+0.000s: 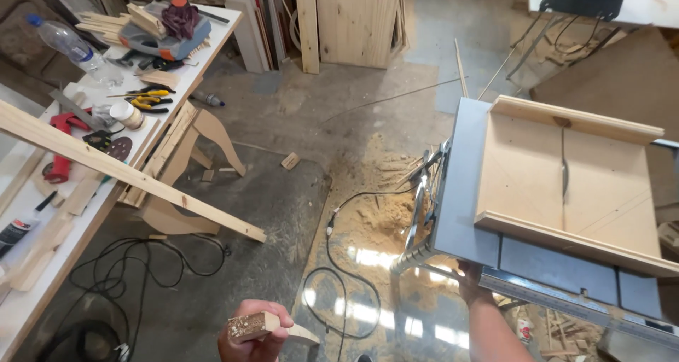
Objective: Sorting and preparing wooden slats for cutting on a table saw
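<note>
Pale wood: the left hand (254,330) is closed round a short offcut (265,325), held low and near, left of the table saw (467,213). The right hand (472,281) reaches under the saw's near edge, its grip hidden. Judging by this, the saw is being readied; the next move needs that switch or fence set before cutting

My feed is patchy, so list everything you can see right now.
Table saw: one, grey, right.
Crosscut sled: one, pale wood, on the saw.
Workbench: one, white, left.
Long batten: one, pale, across the bench.
Water bottle: one, clear, bench's far end.
Pliers: yellow-handled, on bench.
Sawdust: tan heap, floor.
Cables: black, floor.
Left hand: holds a small wood block.
Right hand: at the saw's near edge.
</note>
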